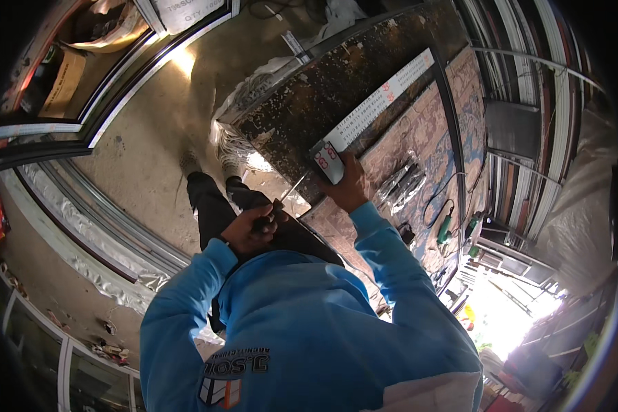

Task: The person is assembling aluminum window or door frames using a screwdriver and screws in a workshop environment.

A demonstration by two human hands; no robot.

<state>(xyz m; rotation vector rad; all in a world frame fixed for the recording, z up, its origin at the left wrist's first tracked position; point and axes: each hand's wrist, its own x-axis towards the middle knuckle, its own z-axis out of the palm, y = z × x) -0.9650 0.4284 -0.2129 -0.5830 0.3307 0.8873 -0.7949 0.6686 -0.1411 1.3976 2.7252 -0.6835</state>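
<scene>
A long aluminium profile (374, 103) covered in white printed film lies across the worn dark workbench (288, 117), its near end at the bench edge in front of me. My right hand (348, 184) is closed around that near end, thumb and fingers on its sides. Close to my waist, my left hand (253, 230) is wrapped around the dark handle of what looks like a screwdriver (292, 189). Its thin shaft points up and right toward the profile's end. Whether the tip touches the profile cannot be made out.
Patterned carpet (419, 147) covers the bench's right part, under a dark frame bar (452, 117), a plastic-wrapped bundle (399, 184) and a green corded tool (445, 229). Racked profiles (549, 89) stand at right. Long profiles (110, 220) and a dark window frame (89, 141) are at left.
</scene>
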